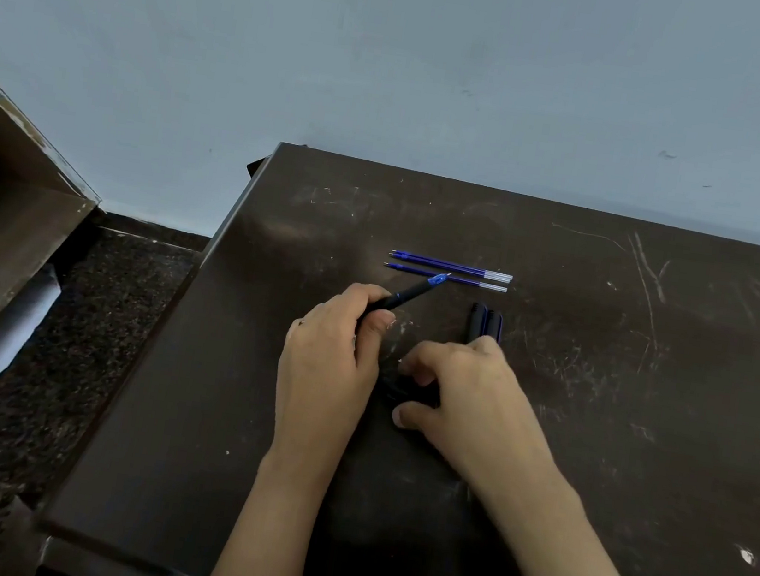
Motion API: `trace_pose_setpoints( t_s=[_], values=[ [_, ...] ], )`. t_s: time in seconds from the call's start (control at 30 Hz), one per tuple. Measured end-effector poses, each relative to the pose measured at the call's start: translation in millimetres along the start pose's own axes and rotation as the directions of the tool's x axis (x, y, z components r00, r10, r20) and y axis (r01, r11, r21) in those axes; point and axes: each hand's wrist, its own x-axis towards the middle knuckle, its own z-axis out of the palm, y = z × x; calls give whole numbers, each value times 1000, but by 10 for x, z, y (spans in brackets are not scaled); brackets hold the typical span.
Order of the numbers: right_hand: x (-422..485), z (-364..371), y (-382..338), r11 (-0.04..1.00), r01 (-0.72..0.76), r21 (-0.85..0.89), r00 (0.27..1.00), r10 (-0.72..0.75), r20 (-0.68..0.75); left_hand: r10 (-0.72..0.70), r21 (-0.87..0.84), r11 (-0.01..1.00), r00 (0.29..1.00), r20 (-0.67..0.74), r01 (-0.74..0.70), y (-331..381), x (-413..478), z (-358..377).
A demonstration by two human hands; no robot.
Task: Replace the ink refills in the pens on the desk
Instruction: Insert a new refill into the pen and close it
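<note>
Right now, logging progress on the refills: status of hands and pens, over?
Left hand grips pen, tip exposed. Right hand curled on desk, contents unclear. Three refills and two pens lie beyond, nothing blocking.

A scratched dark desk meets a blue-grey wall, with speckled floor beside it.

text: none legible | labels: none | numbers: none | signs: none
</note>
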Motion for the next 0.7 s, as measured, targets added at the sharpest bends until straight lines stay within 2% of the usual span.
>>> trace_pose_setpoints(
  t_s=[0.07, 0.13, 0.2, 0.3, 0.37, 0.43, 0.53, 0.6, 0.7],
  values=[
    [-2, 66, -28, 997, 59, -45, 998, -59, 11, 1, 8, 1000, 1000, -7, -1, -5, -2, 13],
    [-7, 112, -10, 996, 91, 14, 995, -90, -39, -6, -1, 1000, 1000, -7, 6, -12, -2, 18],
    [3, 108, 50, 988, 58, 143, 988, -36, -153, -7, -10, 1000, 1000, -7, 7, -17, -2, 19],
    [46, 20, 216, 934, -17, 358, 926, 149, -347, -3, -15, 1000, 1000, -4, 3, -16, 3, 22],
    [67, -56, 309, 824, -35, 565, 896, 276, -348, 13, -11, 1000, 1000, 0, -13, -21, 8, 31],
    [70, -109, 355, 632, 4, 775, 887, 356, -295, 30, -7, 1000, 1000, 8, -30, -34, 7, 42],
    [67, -141, 381, 440, 61, 896, 898, 368, -242, 41, 7, 999, 999, 18, -41, -42, 6, 50],
    [67, -142, 409, 366, 79, 927, 910, 352, -217, 57, 11, 998, 998, 27, -57, -37, 5, 56],
    [57, -149, 439, 392, 89, 916, 916, 329, -230, 78, 28, 996, 996, 38, -79, -40, 10, 63]
  ],
)
